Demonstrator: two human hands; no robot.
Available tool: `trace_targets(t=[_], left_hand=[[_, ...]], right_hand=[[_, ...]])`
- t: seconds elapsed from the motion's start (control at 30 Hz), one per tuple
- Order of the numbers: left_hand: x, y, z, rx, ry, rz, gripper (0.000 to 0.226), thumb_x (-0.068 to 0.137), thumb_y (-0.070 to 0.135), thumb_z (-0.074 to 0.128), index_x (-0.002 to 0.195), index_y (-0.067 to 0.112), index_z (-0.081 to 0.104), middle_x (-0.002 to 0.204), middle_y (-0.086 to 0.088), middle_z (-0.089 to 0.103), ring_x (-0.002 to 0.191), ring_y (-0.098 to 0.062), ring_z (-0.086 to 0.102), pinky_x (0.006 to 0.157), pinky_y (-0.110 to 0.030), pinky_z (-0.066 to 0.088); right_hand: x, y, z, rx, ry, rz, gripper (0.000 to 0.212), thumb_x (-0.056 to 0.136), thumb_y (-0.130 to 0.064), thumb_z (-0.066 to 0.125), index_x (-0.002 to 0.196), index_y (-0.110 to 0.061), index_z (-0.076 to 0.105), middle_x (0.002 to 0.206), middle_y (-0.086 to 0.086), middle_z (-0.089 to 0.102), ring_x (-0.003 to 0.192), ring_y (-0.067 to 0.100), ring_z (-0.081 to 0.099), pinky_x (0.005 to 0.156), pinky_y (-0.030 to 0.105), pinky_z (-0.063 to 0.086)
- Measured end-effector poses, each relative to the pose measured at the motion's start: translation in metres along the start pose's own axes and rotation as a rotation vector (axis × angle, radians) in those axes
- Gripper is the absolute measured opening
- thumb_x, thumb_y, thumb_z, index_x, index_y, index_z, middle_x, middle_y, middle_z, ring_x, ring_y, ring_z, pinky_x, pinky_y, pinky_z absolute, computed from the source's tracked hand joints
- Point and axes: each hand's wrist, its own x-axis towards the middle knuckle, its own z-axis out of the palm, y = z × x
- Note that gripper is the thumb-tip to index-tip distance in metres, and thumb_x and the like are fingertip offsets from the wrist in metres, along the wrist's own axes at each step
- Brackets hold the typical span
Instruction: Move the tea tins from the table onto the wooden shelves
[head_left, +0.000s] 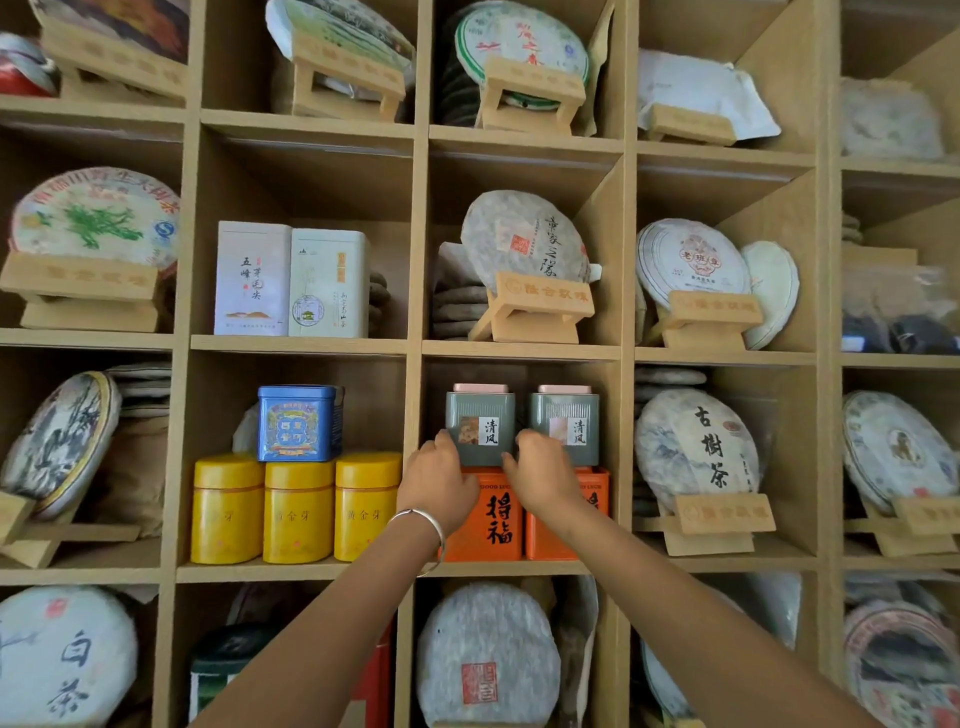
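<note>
Two grey-green tea tins with pink lids stand side by side on top of two orange tins (491, 525) in one cell of the wooden shelves (519, 352). Both my hands reach into that cell and hold the left grey tin (480, 415) at its lower part. My left hand (434, 480), with a silver bangle on its wrist, grips the tin's lower left edge. My right hand (540, 475) grips its lower right edge, between it and the right grey tin (569, 423). The table is out of view.
The cell to the left holds three yellow tins (298, 512) with a blue tin (298, 423) on top. Two white boxes (291, 280) stand in the cell above. Round wrapped tea cakes on wooden stands (696, 462) fill the other cells.
</note>
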Motion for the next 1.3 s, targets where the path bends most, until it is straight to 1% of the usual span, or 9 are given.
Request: trace_targets(t=[0.17,0.5,0.63,0.77,0.87,1.0,1.1,1.23,1.3], left_hand=[[0.0,-0.001,0.001,-0.012,0.008,-0.001,0.05,0.086,0.016,0.055,0.133,0.005,0.041,0.119,-0.014,0.058,0.111,-0.028,0.054,0.093,-0.036,0.048],[0.001,-0.002,0.002,0.003,0.006,-0.015,0.053,0.086,0.018,0.056,0.134,0.005,0.038,0.12,-0.014,0.056,0.11,-0.028,0.055,0.091,-0.035,0.049],[0.0,-0.001,0.001,-0.001,0.008,-0.043,0.06,0.086,0.017,0.056,0.139,0.003,0.032,0.124,-0.015,0.056,0.113,-0.029,0.055,0.091,-0.036,0.051],[0.001,-0.001,-0.001,0.015,0.013,-0.051,0.061,0.087,0.018,0.056,0.14,0.004,0.03,0.123,-0.016,0.055,0.111,-0.029,0.056,0.085,-0.034,0.051],[0.002,-0.001,-0.002,0.026,0.011,-0.048,0.056,0.087,0.018,0.056,0.137,0.006,0.034,0.12,-0.015,0.055,0.106,-0.029,0.058,0.08,-0.033,0.052],[-0.001,-0.002,-0.006,0.066,0.037,-0.024,0.045,0.086,0.017,0.054,0.128,0.009,0.039,0.118,-0.013,0.054,0.1,-0.028,0.06,0.073,-0.033,0.052],[-0.005,-0.002,-0.013,0.095,0.042,0.005,0.034,0.086,0.018,0.054,0.117,0.011,0.043,0.114,-0.011,0.054,0.098,-0.027,0.059,0.069,-0.033,0.051],[-0.013,-0.003,-0.022,0.143,0.005,0.034,0.029,0.087,0.023,0.054,0.114,0.014,0.045,0.111,-0.008,0.055,0.097,-0.024,0.057,0.067,-0.03,0.05],[-0.017,-0.003,-0.027,0.152,0.019,0.053,0.028,0.087,0.024,0.054,0.112,0.014,0.046,0.11,-0.008,0.055,0.096,-0.024,0.057,0.067,-0.031,0.05]], right_hand=[[0.003,-0.001,0.002,-0.019,-0.016,0.012,0.014,0.095,-0.019,0.053,0.094,-0.006,0.058,0.099,0.012,0.064,0.092,0.029,0.062,0.068,0.033,0.044],[0.003,0.002,0.003,0.008,-0.019,-0.001,0.015,0.094,-0.021,0.055,0.095,-0.007,0.06,0.097,0.011,0.064,0.09,0.026,0.063,0.07,0.032,0.049],[0.003,0.001,0.003,-0.001,-0.009,-0.006,0.016,0.093,-0.023,0.057,0.093,-0.007,0.059,0.096,0.011,0.064,0.09,0.026,0.063,0.066,0.03,0.044],[0.002,0.0,0.001,0.002,-0.013,-0.007,0.017,0.093,-0.024,0.057,0.094,-0.007,0.058,0.094,0.01,0.063,0.088,0.025,0.063,0.07,0.034,0.052],[0.002,0.0,-0.002,0.004,-0.012,-0.005,0.016,0.092,-0.023,0.057,0.093,-0.007,0.058,0.094,0.01,0.062,0.087,0.025,0.063,0.072,0.036,0.054],[0.0,0.001,-0.006,-0.015,0.017,-0.014,0.014,0.092,-0.022,0.056,0.091,-0.009,0.056,0.087,0.005,0.057,0.084,0.024,0.063,0.063,0.031,0.049],[-0.007,0.0,-0.013,-0.073,0.046,-0.035,0.017,0.092,-0.023,0.055,0.099,-0.008,0.057,0.091,0.006,0.059,0.081,0.024,0.064,0.063,0.035,0.054],[-0.02,0.0,-0.024,-0.15,0.038,-0.074,0.016,0.093,-0.026,0.054,0.097,-0.01,0.056,0.095,0.007,0.061,0.078,0.021,0.062,0.056,0.028,0.042],[-0.025,-0.002,-0.029,-0.163,0.039,-0.08,0.016,0.093,-0.027,0.055,0.094,-0.011,0.056,0.096,0.007,0.061,0.077,0.021,0.062,0.056,0.028,0.042]])
